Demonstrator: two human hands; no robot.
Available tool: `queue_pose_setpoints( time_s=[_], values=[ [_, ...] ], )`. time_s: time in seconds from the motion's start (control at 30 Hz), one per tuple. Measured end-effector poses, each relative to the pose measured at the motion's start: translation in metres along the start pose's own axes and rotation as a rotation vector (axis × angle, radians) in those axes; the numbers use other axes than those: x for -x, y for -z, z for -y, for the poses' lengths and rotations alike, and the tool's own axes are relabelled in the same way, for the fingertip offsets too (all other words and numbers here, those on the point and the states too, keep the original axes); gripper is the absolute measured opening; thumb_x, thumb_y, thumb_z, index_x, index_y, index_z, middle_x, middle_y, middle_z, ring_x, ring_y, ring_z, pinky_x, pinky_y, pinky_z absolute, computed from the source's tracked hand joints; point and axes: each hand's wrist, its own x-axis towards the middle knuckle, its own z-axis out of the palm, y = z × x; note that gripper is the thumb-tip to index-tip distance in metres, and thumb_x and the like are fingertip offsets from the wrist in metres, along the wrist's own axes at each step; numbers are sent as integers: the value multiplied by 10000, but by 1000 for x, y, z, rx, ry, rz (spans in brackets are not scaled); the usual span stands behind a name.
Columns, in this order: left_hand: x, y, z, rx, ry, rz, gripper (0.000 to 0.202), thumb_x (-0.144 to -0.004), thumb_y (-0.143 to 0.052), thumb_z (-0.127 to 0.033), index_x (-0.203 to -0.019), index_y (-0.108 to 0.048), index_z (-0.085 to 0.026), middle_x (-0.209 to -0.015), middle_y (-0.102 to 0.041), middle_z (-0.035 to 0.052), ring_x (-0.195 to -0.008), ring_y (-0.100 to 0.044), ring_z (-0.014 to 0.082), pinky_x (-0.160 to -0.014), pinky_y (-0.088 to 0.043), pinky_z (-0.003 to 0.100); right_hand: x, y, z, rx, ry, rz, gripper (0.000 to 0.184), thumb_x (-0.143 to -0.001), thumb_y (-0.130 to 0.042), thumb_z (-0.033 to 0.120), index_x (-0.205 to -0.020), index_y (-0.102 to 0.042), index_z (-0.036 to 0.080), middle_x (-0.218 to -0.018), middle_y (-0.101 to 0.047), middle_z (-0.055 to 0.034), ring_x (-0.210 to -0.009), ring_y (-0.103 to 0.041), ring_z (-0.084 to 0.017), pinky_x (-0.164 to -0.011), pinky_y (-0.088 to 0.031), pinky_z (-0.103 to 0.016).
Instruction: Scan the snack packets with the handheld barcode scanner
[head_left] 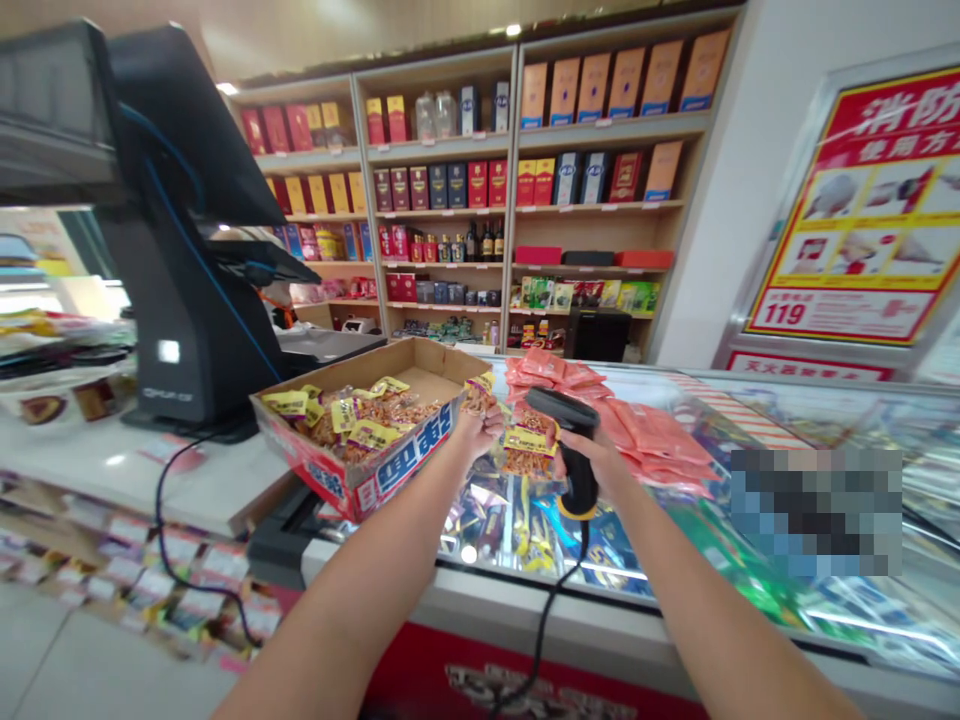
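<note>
My left hand (482, 430) is closed on a small snack packet (478, 392) with a yellow and purple label, just past the right side of an open cardboard box (416, 462). Inside that box lie several similar snack packets (373, 434). In my right hand (598, 458) is a black barcode scanner (577, 462), its head pointing left and its cable hanging down. Another snack packet (528, 452) is beside the scanner, close to my right fingertips; whether they grip it, I cannot tell. Both hands are above the glass-topped freezer (465, 572).
Salmon-pink packages (649, 435) are piled on the freezer glass at right. A point-of-sale terminal (202, 300) stands on the white counter (202, 490) at left. A black cable (161, 500) loops over the counter's edge. Shelves (442, 210) of boxes and bottles line the back wall.
</note>
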Motion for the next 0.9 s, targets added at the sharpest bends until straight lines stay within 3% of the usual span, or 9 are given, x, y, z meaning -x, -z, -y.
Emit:
queue_pose_setpoints(
  time_s=[0.1, 0.3, 0.43, 0.6, 0.77, 0.9],
  values=[
    [8, 2, 1, 207, 41, 157, 197, -831, -501, -72, -668, -445, -169, -498, -249, -70, -390, -238, 52, -389, -171, 148, 3, -2, 1, -5, -28, 72, 300, -672, -670, 450, -764, -581, 179, -434, -592, 0, -365, -530, -138, -409, -419, -255],
    [6, 4, 5, 250, 9, 247, 163, -822, -560, -121, -704, -462, -174, -567, -350, -48, -466, -351, 68, -479, -305, 187, 2, -7, -1, 91, -123, 123, 286, -672, -652, 442, -659, -582, 165, -420, -581, -6, -369, -539, -137, -446, -442, -264],
    [1, 2, 6, 143, -57, 183, 113, -805, -619, -227, -768, -525, -177, -617, -416, -29, -562, -440, 98, -607, -403, 238, 2, -9, -2, 99, -112, 140, 279, -670, -663, 425, -660, -590, 157, -465, -586, 2, -367, -545, -133, -440, -444, -265],
    [-4, 3, 8, -6, -160, 55, 104, -821, -585, -282, -788, -556, -187, -650, -444, 1, -614, -453, 123, -666, -418, 264, 3, -11, -2, 115, -89, 165, 284, -682, -666, 423, -643, -582, 154, -460, -572, 6, -358, -540, -127, -425, -433, -257],
    [-11, 8, 11, -55, -195, 36, 127, -822, -564, -296, -759, -538, -189, -657, -435, 7, -639, -465, 134, -683, -425, 275, 3, -11, -4, 95, -101, 176, 287, -670, -671, 423, -613, -569, 161, -489, -569, 14, -356, -538, -125, -410, -444, -261],
    [-13, 11, 11, 23, -167, 101, 160, -815, -568, -289, -715, -500, -184, -650, -443, 5, -634, -471, 124, -699, -432, 273, 2, -11, -6, 104, -95, 183, 282, -689, -660, 418, -616, -579, 157, -453, -559, 11, -359, -532, -122, -423, -441, -254]
  ],
)
